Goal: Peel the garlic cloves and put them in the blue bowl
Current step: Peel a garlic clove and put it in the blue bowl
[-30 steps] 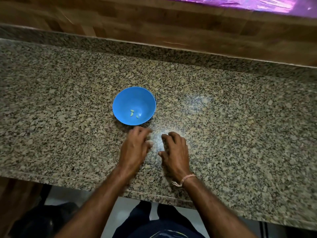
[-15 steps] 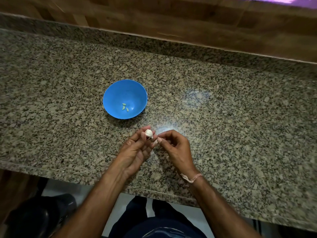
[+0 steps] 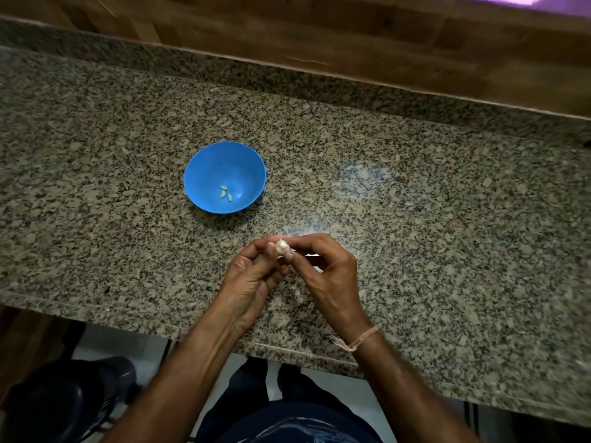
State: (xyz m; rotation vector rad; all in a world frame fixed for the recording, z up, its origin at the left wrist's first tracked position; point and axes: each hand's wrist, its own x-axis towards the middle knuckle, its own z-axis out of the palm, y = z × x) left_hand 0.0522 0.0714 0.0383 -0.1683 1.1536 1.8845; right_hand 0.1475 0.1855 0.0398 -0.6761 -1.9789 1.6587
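Granite worktop carries one blue bowl, and in its bottom lie what look like three small pale peeled cloves, two of them touching. Nearer the worktop's front edge, the two hands meet on one white garlic piece: the left hand and the right hand both pinch it at their fingertips, above the surface. One cord bracelet circles the right wrist.

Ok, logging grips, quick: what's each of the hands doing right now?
Left hand: pinching the garlic.
Right hand: pinching the same garlic.
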